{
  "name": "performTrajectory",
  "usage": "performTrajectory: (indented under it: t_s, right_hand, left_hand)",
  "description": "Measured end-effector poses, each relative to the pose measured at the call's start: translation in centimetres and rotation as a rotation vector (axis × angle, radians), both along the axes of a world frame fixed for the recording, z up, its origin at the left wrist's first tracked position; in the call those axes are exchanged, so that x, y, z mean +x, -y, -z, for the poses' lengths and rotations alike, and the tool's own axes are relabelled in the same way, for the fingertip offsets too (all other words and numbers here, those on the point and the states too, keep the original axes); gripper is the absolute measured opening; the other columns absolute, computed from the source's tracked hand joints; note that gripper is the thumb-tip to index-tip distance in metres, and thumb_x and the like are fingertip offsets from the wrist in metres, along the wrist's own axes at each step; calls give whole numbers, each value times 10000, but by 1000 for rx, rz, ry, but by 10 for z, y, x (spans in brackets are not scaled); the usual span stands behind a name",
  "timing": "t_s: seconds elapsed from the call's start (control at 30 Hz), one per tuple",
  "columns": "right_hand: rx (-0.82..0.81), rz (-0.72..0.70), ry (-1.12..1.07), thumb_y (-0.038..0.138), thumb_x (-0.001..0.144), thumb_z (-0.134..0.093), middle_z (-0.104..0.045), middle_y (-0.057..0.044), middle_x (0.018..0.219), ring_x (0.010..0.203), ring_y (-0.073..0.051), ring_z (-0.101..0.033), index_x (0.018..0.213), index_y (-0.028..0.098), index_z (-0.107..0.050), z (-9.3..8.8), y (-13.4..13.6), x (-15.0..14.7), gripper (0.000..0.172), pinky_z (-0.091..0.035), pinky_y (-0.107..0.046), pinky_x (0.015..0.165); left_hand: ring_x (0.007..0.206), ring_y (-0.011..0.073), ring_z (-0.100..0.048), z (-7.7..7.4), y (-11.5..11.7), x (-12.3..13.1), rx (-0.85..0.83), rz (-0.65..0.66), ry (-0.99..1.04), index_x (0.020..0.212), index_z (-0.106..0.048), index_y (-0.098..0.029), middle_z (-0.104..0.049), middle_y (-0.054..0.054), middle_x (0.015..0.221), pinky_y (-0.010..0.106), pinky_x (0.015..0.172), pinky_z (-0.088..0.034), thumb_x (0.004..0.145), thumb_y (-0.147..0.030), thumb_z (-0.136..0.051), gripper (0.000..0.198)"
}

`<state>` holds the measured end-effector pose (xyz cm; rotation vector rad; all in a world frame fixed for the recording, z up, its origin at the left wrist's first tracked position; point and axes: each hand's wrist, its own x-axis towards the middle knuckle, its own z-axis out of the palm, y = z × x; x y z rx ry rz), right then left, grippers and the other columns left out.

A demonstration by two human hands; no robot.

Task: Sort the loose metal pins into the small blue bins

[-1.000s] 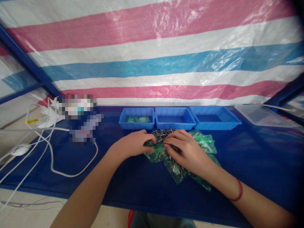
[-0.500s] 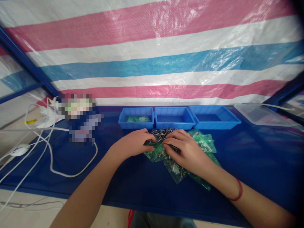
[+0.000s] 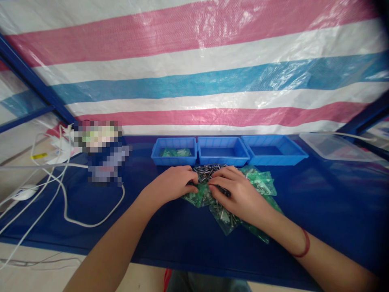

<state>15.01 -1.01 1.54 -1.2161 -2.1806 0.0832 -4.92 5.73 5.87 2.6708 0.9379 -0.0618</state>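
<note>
A small green plastic bag (image 3: 202, 198) lies in the middle of the desk, between my two hands. My left hand (image 3: 173, 183) pinches its left side, thumb and fingers brought together. My right hand (image 3: 240, 191) is closed at the bag's upper right, fingertips pressed down; its palm hides part of the heap beneath. Just beyond the fingers is a pile of loose metal screws or nails (image 3: 207, 171). More green bags (image 3: 261, 182) lie to the right, and a clear greenish bag with metal pieces (image 3: 225, 221) lies below my right hand.
Behind the pile stand three blue bins in a row: a left bin (image 3: 158, 157) with small green bags in it, a middle bin (image 3: 223, 161) and a right bin (image 3: 275, 160). A clear plastic lid (image 3: 331, 148) lies at right. White cables (image 3: 88, 224) sprawl on the left.
My left thumb and fingers have drawn closer together on the green bag, which has shifted very slightly. My right hand stays in place.
</note>
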Motion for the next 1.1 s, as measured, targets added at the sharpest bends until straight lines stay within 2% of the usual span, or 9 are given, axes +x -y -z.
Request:
performTrajectory:
  t_s: [0.47,0.93,1.1]
  right_hand:
    - [-3,-3,9,184,863,-539,-647,-79,894,876,-215,-556,858,204,-679,1,1,0,141,-453,-383,772]
    - [-4,-17,12,178,854,-547,-651,-83,900,892,-218,-557,841,199,-675,1,0,0,131,-462,-385,774]
    - [-11,-8,10,177,857,-543,-654,-83,905,891,-220,-557,835,196,-674,-1,1,-1,134,-466,-391,779]
  left_hand:
    - [839,178,-581,2,0,-1,-18,-1,15,952,-640,-199,-557,22,904,257,760,-420,844,-300,-624,148]
    - [907,201,-555,1,4,-2,-91,-42,-86,916,-592,-165,-526,45,953,302,826,-427,832,-341,-601,195]
    - [874,192,-544,-2,8,0,-107,-60,-132,875,-551,-179,-508,32,947,321,819,-424,841,-346,-576,172]
